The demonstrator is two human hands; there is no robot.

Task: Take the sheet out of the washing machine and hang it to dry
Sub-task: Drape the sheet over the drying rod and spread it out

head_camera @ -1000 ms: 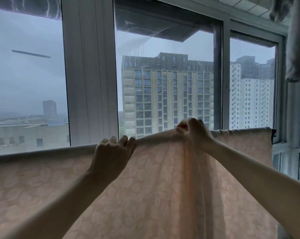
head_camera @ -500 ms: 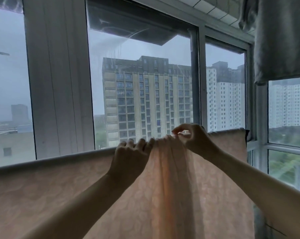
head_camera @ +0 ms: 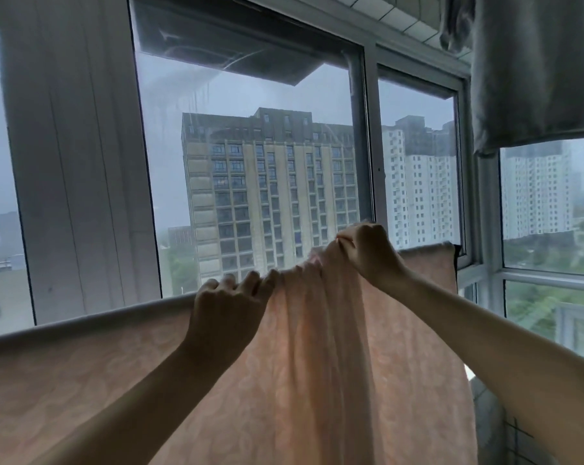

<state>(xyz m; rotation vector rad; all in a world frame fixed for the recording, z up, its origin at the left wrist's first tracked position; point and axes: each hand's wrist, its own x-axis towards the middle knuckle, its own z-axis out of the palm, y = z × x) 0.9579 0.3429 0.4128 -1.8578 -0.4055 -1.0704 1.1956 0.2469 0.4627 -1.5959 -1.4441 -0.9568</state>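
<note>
- The sheet (head_camera: 317,380), peach with a faint leaf pattern, hangs draped over a horizontal support in front of the window (head_camera: 367,146). Its top fold runs from the left edge of the view up to the right.
- The support itself is covered by the fabric, so you cannot tell what it is.
- Your left hand (head_camera: 228,310) has its fingers curled over the top fold of the sheet and grips bunched fabric there, back of the hand towards the camera.
- Your right hand (head_camera: 367,253) pinches a gathered tuft of the sheet between thumb and fingers. It holds the tuft above the line of the top fold.
- Between the two hands the fabric is bunched into vertical pleats that fall down the middle of the sheet. To the left and to the far right the sheet lies flatter.
- The hands are near each other, not touching, the right one higher.
- A grey cloth (head_camera: 535,78) hangs at the upper right, well above the sheet.
- A wide pale pillar (head_camera: 76,162) stands left of the main pane.
- Through the glass: a tall apartment block (head_camera: 270,196), white towers to its right, overcast sky.
</note>
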